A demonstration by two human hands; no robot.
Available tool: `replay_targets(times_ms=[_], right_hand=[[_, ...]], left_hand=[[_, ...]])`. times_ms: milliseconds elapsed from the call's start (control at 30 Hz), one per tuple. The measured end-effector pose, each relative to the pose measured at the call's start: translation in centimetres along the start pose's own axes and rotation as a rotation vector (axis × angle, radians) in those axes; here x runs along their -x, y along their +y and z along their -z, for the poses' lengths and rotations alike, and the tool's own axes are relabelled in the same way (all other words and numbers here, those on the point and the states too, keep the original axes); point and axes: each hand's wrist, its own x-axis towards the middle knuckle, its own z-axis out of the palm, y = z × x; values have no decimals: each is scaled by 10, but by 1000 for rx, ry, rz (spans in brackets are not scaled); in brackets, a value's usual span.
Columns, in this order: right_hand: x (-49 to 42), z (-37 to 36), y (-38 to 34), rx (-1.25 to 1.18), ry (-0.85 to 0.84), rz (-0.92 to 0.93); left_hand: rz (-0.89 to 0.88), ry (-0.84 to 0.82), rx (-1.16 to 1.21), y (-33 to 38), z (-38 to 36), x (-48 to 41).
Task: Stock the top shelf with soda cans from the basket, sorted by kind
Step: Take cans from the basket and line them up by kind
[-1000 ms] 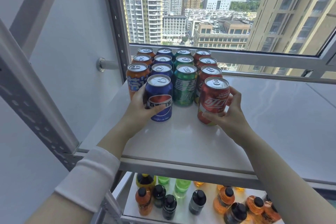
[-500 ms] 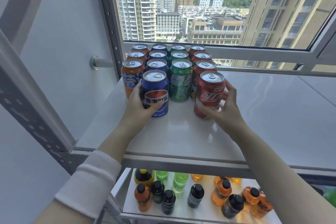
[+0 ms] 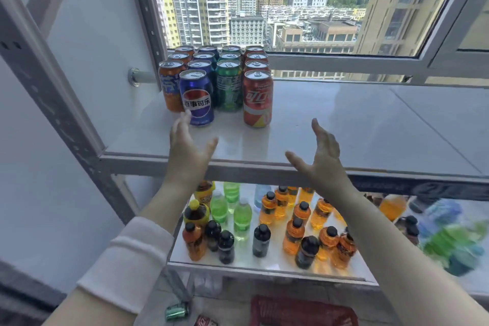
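My left hand (image 3: 189, 151) and right hand (image 3: 321, 156) hang spread and empty in front of the top shelf (image 3: 344, 124); blue can (image 3: 197, 98) and red can (image 3: 258, 99) front their rows. Next I'd reach down to the basket (image 3: 299, 312), matching each can to its column.

Both your arms reach forward, palms facing each other. Your left hand (image 3: 186, 151) is spread and empty; your right hand (image 3: 321, 156) likewise, fingers splayed, thumb pointing inward.
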Motion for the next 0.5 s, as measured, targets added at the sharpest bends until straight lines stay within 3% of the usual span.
replay_targets(times_ms=[300, 500], right_hand=[[107, 31, 23, 182, 41, 185], [159, 32, 22, 233, 29, 184]], left_hand=[[-169, -116, -145, 32, -21, 121], [-295, -193, -222, 34, -19, 163]])
